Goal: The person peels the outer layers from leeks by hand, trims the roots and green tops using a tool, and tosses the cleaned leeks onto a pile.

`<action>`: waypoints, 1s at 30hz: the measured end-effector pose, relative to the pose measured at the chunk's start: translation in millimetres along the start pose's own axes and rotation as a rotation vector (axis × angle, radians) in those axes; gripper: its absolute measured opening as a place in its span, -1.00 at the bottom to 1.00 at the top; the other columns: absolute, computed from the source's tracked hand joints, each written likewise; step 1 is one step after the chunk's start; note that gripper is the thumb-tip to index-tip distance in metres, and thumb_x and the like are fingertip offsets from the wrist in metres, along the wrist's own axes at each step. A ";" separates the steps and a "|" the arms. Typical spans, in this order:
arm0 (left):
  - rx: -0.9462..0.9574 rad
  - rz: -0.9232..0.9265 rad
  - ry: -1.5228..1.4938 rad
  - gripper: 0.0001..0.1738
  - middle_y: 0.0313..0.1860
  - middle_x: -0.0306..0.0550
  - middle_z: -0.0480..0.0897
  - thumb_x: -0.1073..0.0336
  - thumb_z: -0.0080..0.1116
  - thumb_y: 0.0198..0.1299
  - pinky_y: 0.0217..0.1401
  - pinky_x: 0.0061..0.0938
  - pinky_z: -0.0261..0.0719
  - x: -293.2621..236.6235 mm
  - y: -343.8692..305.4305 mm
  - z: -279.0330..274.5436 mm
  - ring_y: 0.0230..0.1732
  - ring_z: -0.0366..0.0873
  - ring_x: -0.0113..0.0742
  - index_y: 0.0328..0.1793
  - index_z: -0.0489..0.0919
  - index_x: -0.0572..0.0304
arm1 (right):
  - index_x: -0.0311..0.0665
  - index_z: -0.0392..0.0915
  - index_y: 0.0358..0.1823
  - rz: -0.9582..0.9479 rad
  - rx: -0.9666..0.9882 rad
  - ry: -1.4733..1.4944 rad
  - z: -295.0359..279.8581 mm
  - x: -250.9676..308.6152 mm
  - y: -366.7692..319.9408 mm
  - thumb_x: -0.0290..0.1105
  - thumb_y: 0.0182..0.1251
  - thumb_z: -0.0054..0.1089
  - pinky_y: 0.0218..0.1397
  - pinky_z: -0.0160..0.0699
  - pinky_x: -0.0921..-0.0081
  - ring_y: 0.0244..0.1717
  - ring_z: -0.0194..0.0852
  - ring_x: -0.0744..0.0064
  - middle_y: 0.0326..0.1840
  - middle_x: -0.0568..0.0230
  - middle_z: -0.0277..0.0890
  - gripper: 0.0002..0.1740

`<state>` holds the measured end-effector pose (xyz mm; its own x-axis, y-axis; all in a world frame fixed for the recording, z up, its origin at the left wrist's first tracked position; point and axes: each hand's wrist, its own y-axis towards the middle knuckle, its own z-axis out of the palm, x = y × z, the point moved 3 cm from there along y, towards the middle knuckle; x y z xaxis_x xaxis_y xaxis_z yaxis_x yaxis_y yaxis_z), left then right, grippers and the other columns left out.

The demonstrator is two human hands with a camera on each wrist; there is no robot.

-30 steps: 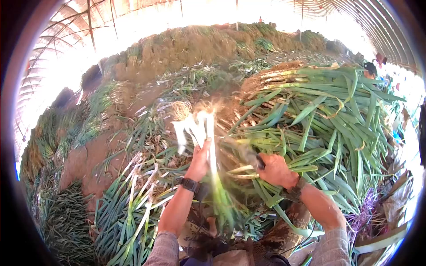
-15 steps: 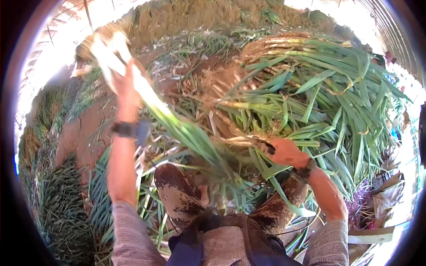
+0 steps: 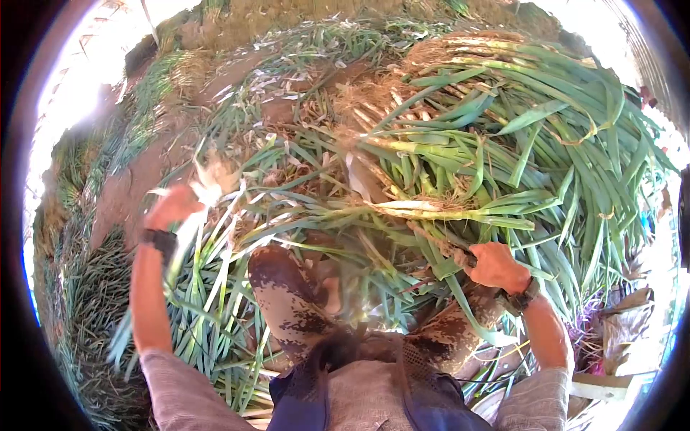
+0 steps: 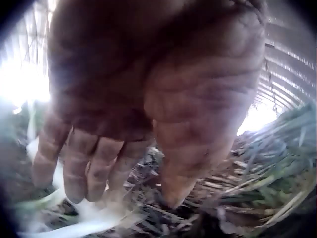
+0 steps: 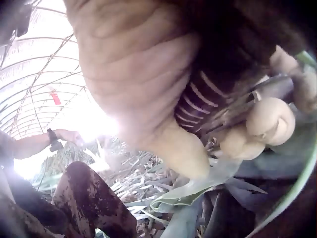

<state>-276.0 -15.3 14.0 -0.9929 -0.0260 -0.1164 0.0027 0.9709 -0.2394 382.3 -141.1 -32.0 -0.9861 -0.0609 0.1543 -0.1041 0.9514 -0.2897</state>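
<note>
My left hand [image 3: 172, 206] is stretched out to the left over a row of laid-down leeks [image 3: 208, 316]. In the left wrist view its fingers [image 4: 74, 163] hang straight and hold nothing. A blurred white leek stalk [image 3: 188, 233] sits just under that hand, also the pale stalk [image 4: 74, 225] below the fingertips. My right hand [image 3: 496, 267] stays low at the right, against green leaves, and grips a knife by its dark ribbed handle [image 5: 200, 101]. The blade is hard to make out among the leaves.
A big heap of untrimmed leeks [image 3: 503, 129] with roots and soil fills the right and middle. One leek [image 3: 431, 210] lies across the front of it. My knees in mottled trousers [image 3: 287, 302] sit between the piles. Bare soil [image 3: 144, 179] and scraps lie at the left.
My left arm swung the leek from the middle up and over to the left, then down to the row, and the fingers opened. The right hand with the knife shifted slightly down and right.
</note>
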 end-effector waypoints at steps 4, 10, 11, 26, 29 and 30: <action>0.180 0.255 -0.216 -0.49 -0.48 -0.05 0.61 -0.10 0.18 0.27 -0.22 -0.24 0.52 -153.7 24.0 59.9 -0.37 0.57 -0.20 -0.23 0.70 0.29 | -0.34 0.61 -0.32 -0.017 0.006 -0.032 -3.9 -10.2 -6.4 -0.11 0.11 0.27 -0.10 0.54 -0.03 -0.24 0.59 -0.25 -0.39 -0.20 0.60 -0.62; 0.507 0.278 -0.804 -0.41 -0.10 -0.05 0.63 -0.20 0.10 0.33 -0.22 -0.31 0.57 -370.1 27.8 208.8 -0.12 0.60 -0.24 0.05 0.62 0.24 | -0.27 0.61 -0.24 0.133 -0.009 -0.013 -23.1 -20.7 -43.7 -0.07 0.13 0.25 -0.12 0.53 -0.01 -0.22 0.58 -0.25 -0.33 -0.14 0.62 -0.61; 0.514 0.297 -0.810 -0.41 -0.10 -0.05 0.63 -0.20 0.10 0.33 -0.22 -0.31 0.57 -387.8 34.2 243.0 -0.12 0.60 -0.24 0.05 0.62 0.24 | -0.29 0.60 -0.32 0.152 -0.029 -0.012 -30.2 -22.7 -54.4 -0.02 0.21 0.19 -0.16 0.51 -0.01 -0.26 0.57 -0.25 -0.40 -0.17 0.58 -0.59; 0.185 0.423 -2.280 -0.74 -0.12 -0.11 0.66 0.04 0.24 0.27 0.18 -0.14 0.55 -387.2 42.8 166.9 0.00 0.60 -0.19 -0.16 0.57 0.03 | -0.27 0.58 -0.24 0.064 -0.105 0.213 -59.4 -2.6 -108.8 -0.14 0.19 0.27 -0.26 0.49 0.03 -0.35 0.54 -0.23 -0.47 -0.10 0.55 -0.67; 0.203 0.623 -2.351 -0.76 -0.10 -0.13 0.66 0.08 0.19 0.31 0.21 -0.21 0.49 -361.7 45.8 111.7 0.01 0.60 -0.24 -0.19 0.60 0.07 | -0.33 0.59 -0.17 -0.006 -0.077 0.277 -77.4 7.9 -109.9 -0.20 0.15 0.35 -0.27 0.51 0.18 -0.38 0.57 -0.12 -0.43 -0.07 0.57 -0.64; 0.208 0.678 -2.368 -0.76 -0.10 -0.15 0.66 0.09 0.17 0.32 0.20 -0.22 0.47 -356.1 47.8 101.5 0.02 0.60 -0.25 -0.16 0.61 0.07 | -0.36 0.60 -0.16 0.013 -0.049 0.370 -81.3 10.1 -111.3 -0.23 0.12 0.39 -0.23 0.54 0.25 -0.32 0.62 -0.05 -0.35 -0.08 0.61 -0.63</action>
<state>89.7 16.2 -53.8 0.8416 -0.1059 -0.5296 0.2646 0.9357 0.2334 394.5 -223.1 78.6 -0.8729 0.0555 0.4847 -0.0770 0.9654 -0.2492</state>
